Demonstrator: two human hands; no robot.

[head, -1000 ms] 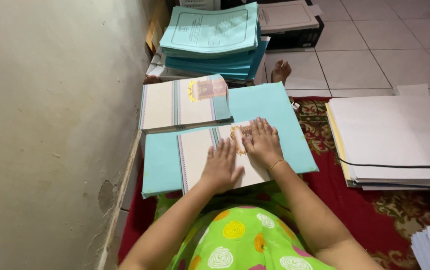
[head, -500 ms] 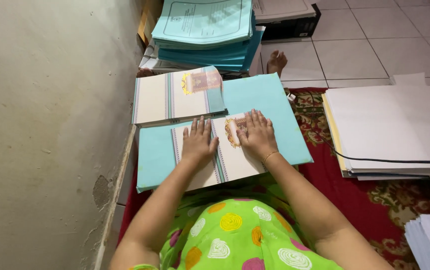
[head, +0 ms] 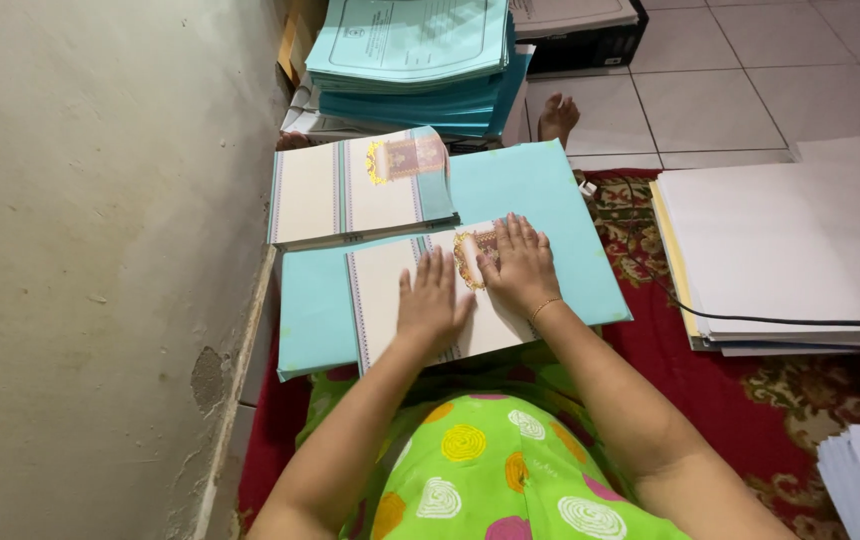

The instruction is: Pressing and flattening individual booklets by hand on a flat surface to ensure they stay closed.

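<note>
Both hands [head: 475, 285] lie flat on a card [head: 390, 300] atop the folder [head: 550, 200], another card stack [head: 350, 190] behind, paper pile [head: 790, 250] right

Light soft and even, quite bright. No hard glare anywhere. White floor tiles [head: 750, 80] at top shine a little. Big white paper stack [head: 800, 250] on right very bright, almost washed out, little detail. Wall [head: 100, 250] on left duller, greyish. Small soft shadows under my left hand [head: 432, 305] and right hand [head: 520, 268], and under edge of striped booklet [head: 350, 190]. Picture mostly sharp in middle. My arms and green dress [head: 490, 460] at bottom bit soft. Edges stretch and bend slightly.
</note>
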